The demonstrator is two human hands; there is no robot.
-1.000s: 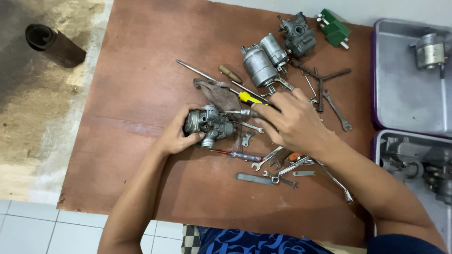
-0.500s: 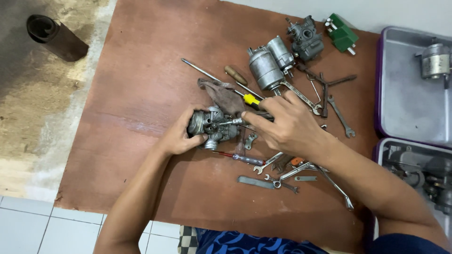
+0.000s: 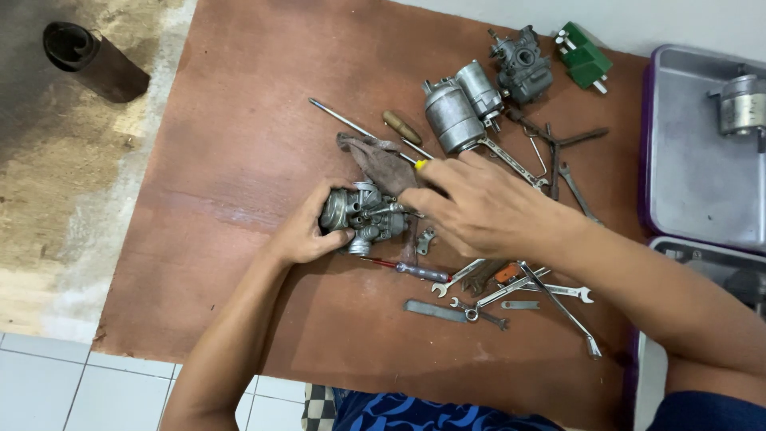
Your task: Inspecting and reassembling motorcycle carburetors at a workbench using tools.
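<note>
Your left hand (image 3: 302, 235) still grips the carburetor (image 3: 363, 217) on the board (image 3: 239, 120). Right hand (image 3: 487, 209) has shifted left: fingers now spread loose over the carb's side, holding nothing I can see. Yellow screwdriver (image 3: 415, 164) sits just behind, rag (image 3: 379, 164) touching.

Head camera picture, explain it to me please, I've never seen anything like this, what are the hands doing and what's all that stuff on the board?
The camera sits on the person's head and looks down at their own two bare hands over a brown wooden board. The left hand grips a small grey metal engine part, likely a carburetor. The right hand reaches toward it, fingers spread; whether it grips anything is hidden. Around them lie a rag, screwdrivers, spanners, two metal cylinders, a second carburetor and a green block. Grey trays sit on the right.
</note>
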